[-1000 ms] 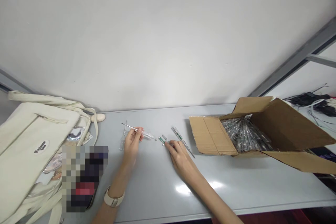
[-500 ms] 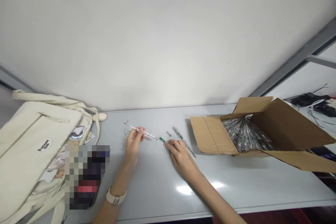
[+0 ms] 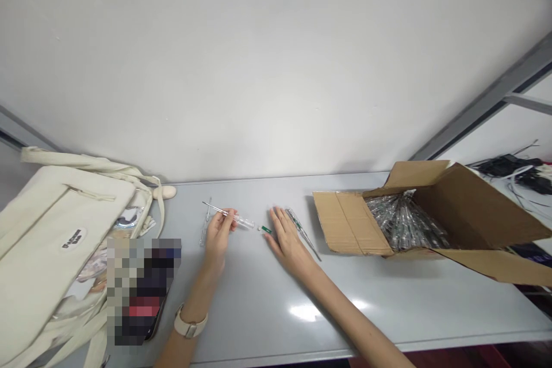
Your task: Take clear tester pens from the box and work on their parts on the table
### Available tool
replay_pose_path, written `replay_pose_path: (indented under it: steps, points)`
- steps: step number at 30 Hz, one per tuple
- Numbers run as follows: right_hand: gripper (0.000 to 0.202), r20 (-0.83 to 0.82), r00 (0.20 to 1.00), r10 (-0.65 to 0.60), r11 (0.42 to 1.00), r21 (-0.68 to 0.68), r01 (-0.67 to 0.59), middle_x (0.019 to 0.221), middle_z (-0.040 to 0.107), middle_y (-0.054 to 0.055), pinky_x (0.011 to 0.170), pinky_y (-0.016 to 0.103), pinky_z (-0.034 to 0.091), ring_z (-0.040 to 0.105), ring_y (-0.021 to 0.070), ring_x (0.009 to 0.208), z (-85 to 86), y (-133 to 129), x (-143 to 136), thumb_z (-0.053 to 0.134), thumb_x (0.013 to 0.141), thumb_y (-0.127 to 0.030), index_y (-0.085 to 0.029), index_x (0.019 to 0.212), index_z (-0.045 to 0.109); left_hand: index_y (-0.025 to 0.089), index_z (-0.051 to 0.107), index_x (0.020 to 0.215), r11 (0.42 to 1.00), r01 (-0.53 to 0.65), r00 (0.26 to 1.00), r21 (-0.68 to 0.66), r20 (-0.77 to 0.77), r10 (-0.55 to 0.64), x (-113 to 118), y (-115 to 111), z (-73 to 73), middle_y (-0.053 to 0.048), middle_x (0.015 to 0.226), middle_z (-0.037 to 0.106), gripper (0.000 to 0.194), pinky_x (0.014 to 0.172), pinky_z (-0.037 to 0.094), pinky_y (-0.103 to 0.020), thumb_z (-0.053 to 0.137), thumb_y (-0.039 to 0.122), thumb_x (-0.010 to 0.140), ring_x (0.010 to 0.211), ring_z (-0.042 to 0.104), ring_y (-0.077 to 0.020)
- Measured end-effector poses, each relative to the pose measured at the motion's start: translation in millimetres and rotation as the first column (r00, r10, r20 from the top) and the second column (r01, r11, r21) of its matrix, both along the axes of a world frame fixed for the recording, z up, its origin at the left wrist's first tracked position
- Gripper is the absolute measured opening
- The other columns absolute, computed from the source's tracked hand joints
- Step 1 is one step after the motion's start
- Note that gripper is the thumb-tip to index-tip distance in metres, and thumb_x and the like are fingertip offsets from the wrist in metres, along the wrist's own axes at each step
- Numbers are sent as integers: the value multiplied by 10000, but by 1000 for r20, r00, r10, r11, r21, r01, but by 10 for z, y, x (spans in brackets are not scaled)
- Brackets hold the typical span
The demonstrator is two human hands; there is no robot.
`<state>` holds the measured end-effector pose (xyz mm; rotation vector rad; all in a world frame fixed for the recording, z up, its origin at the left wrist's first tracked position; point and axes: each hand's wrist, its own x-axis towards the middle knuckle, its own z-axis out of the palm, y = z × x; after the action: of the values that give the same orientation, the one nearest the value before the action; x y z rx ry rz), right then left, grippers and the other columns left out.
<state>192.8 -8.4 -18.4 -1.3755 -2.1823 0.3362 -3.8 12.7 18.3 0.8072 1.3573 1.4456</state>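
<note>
My left hand (image 3: 221,231) is closed around a tester screwdriver (image 3: 244,221) with a clear handle; its metal shaft points up and left, the handle end to the right. My right hand (image 3: 288,241) lies on the table with its fingers stretched out. By its thumb rests a small green piece (image 3: 266,229), with a tiny pale part (image 3: 259,228) just left of it. A second tester screwdriver (image 3: 304,233) with green inside lies along the right side of my right hand. Behind my left hand is another clear-handled screwdriver (image 3: 204,232), partly hidden.
On the right stands an open cardboard box (image 3: 351,224) holding many clear-handled screwdrivers (image 3: 403,221). A cream bag (image 3: 52,230) and a partly pixelated phone (image 3: 159,305) occupy the left. Black cables (image 3: 509,167) lie beyond the box, and a white wall (image 3: 276,69) rises behind the table.
My right hand has moved up and flattened, its fingers now reaching over the spot where a small metal cylinder lay. My left hand has hardly moved.
</note>
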Motion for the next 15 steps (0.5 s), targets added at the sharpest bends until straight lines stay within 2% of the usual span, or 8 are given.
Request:
replay_pose_path:
  steps: [3,6,10,15]
  points:
    - [556,-27,999,44,999,-1,-44,1548,312,192,1135,504,360,254,287,1454,-56,-15,-44,372,1007,-320,-124,1516,265,150,663,865,1000,-1,1000,8,4,1,-24,5,-6,-28,827,654,430,622,428,-223,768,518,668,664,545,-91]
    - [499,-56,996,64,997,46,-62,1522,359,183,1117,501,385,309,280,1432,-22,-21,-20,384,1002,-300,-148,1476,345,142,664,863,1000,0,1000,10,13,0,-32,6,-3,-28,812,651,442,611,420,-220,771,520,661,656,543,-91]
    - [541,-95,995,5,997,81,2,1460,442,182,1098,538,390,389,289,1381,39,70,60,428,986,-343,-181,1490,319,146,663,859,1000,5,1000,-6,0,-5,-20,-10,26,-31,823,652,428,623,426,-230,767,516,668,660,547,-98]
    - [508,-61,997,-57,997,51,60,1409,494,218,1067,557,413,441,318,1340,-22,117,63,400,994,-341,-121,1452,393,148,664,862,1000,11,1000,-11,-2,-11,-17,-24,44,-30,828,648,421,626,423,-230,759,517,682,664,541,-98]
